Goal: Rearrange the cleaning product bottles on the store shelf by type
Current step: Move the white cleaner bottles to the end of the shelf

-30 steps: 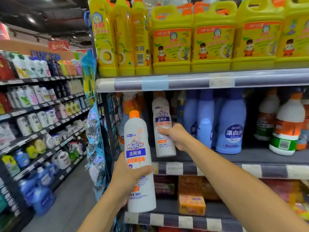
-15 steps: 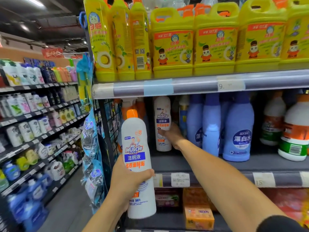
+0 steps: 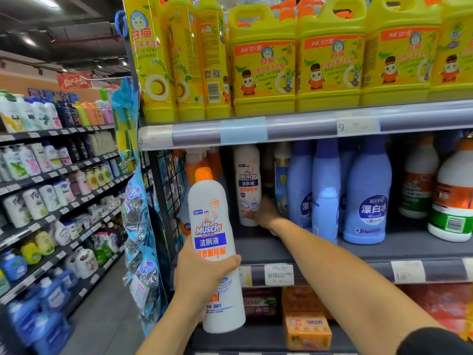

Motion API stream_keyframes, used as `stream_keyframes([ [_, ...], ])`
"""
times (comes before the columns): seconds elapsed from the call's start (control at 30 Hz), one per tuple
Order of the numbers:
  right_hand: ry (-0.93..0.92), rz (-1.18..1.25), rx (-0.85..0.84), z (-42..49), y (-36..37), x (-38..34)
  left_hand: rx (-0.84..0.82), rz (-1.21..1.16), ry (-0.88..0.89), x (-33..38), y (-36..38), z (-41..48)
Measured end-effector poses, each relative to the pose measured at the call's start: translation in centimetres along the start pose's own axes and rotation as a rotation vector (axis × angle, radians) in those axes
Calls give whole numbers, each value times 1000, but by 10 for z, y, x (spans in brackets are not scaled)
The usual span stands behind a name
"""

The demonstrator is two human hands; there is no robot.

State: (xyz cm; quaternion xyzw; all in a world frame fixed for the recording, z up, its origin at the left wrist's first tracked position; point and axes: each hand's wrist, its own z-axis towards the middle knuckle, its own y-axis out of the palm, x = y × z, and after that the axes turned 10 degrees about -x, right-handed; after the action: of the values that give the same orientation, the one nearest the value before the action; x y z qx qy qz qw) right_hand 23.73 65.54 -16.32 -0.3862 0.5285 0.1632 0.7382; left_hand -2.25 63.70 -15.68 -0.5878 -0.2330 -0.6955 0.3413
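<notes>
My left hand (image 3: pixel 202 275) grips a white Mr Muscle bottle (image 3: pixel 213 242) with an orange cap, upright in front of the middle shelf (image 3: pixel 320 249). A second white Mr Muscle bottle (image 3: pixel 247 183) stands far back on that shelf. My right hand (image 3: pixel 266 213) reaches in and holds it near its base. Right of it stand blue bleach bottles (image 3: pixel 366 196) and a slim blue-and-gold bottle (image 3: pixel 281 180). An orange spray bottle (image 3: pixel 194 162) is partly hidden behind the bottle in my left hand.
Yellow dish-soap jugs (image 3: pixel 263 62) fill the top shelf. White bottles with orange and green labels (image 3: pixel 453 198) stand at the right. Orange soap boxes (image 3: pixel 307 329) lie on the lower shelf. Hanging blue packets (image 3: pixel 135 201) line the shelf end; an aisle of toiletries (image 3: pixel 51 188) runs left.
My right hand has pushed the second Mr Muscle bottle from the shelf's front to deep at the back. The bottle in my left hand has stayed roughly in place.
</notes>
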Motion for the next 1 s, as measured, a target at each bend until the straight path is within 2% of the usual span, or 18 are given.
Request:
stream_keyframes([
  [0.23, 1, -89, 0, 9, 3, 1, -24, 17, -14, 10, 8, 2],
  [0.33, 63, -157, -47, 5, 3, -3, -82, 43, -69, 22, 18, 7],
  [0.47, 156, -541, -183, -30, -6, -22, -172, 67, -128, 37, 34, 24],
  [0.57, 49, -636, -234, -82, -27, -23, -156, 98, -104, 42, 44, 41],
  [0.63, -2, -618, -169, -126, -37, -12, -139, 66, -96, 44, 50, 54],
  [0.73, -126, -785, -97, -173, -43, 12, -91, 31, -94, 44, 59, 75],
  [0.87, -262, -1048, -58, -190, -45, 36, -27, 53, -65, 32, 72, 101],
  [1.0, -350, -1073, 78, -190, -40, 44, 47, 57, 18, 23, 83, 125],
])
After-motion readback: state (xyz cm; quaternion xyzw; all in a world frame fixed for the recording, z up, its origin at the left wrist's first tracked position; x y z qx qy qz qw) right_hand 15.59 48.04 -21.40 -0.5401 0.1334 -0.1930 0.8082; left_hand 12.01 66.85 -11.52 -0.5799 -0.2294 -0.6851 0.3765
